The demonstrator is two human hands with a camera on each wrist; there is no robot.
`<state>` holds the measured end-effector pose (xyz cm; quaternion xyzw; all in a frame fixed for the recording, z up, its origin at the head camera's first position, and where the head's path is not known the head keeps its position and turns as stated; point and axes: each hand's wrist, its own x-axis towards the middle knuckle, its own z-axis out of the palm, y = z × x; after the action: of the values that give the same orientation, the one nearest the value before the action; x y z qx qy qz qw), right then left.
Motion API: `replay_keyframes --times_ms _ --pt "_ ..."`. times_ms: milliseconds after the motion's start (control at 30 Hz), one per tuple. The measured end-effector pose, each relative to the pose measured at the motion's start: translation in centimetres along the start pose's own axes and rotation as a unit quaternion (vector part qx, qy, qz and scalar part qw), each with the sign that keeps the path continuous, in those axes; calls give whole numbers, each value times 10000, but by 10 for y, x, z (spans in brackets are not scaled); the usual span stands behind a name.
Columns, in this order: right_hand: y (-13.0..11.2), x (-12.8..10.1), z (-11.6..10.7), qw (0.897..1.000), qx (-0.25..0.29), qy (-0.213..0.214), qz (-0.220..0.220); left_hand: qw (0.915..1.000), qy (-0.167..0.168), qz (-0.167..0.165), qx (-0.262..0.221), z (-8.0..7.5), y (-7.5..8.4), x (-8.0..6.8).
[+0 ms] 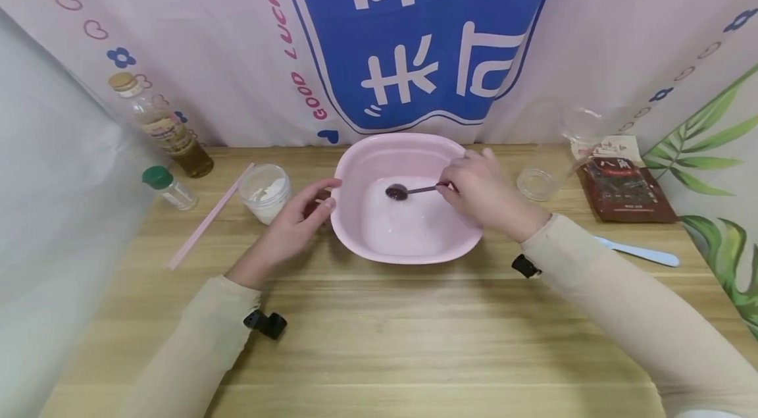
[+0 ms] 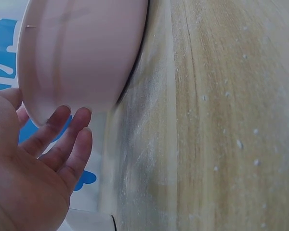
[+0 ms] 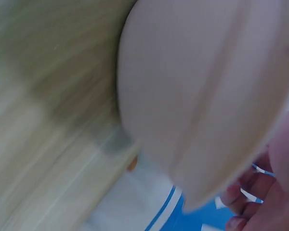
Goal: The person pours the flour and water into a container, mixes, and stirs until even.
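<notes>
A pink basin (image 1: 355, 234) sits mid-table with white powder in its bottom. My right hand (image 1: 474, 191) reaches over the basin's right rim and pinches the handle of a dark metal spoon (image 1: 403, 191), whose bowl hangs inside the basin. My left hand (image 1: 299, 217) rests beside the basin's left wall with fingers straight, their tips at the rim. In the left wrist view the left hand's fingers (image 2: 62, 139) lie against the pink basin (image 2: 77, 53). The right wrist view shows the basin's outer wall (image 3: 197, 96), blurred, and fingertips (image 3: 241, 202) beyond it.
A small jar of white powder (image 1: 264, 192) stands left of the basin, with a pink stick (image 1: 207, 219), a green-capped bottle (image 1: 168, 186) and an oil bottle (image 1: 162, 125) further left. At the right are a clear jar (image 1: 541, 171), a brown spice packet (image 1: 622, 184) and a pale blue utensil (image 1: 642, 252).
</notes>
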<state>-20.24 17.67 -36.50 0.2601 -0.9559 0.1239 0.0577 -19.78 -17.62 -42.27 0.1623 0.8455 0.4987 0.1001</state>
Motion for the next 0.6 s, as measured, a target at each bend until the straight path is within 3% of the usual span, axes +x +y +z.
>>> replay_keyframes --times_ms 133,367,467,600 --pt "15 -14 -12 9999 -19 -3 115 10000 4 -13 27 0 0 0" --pt "22 -45 -30 9979 299 -206 -528 10000 -6 13 15 -2 -1 1" --pt "15 -47 -23 9942 703 -207 -792 10000 -23 -33 -3 -1 0 1" --pt "-2 -38 -5 9929 961 -64 -705 9999 -58 -119 -2 0 0 1"
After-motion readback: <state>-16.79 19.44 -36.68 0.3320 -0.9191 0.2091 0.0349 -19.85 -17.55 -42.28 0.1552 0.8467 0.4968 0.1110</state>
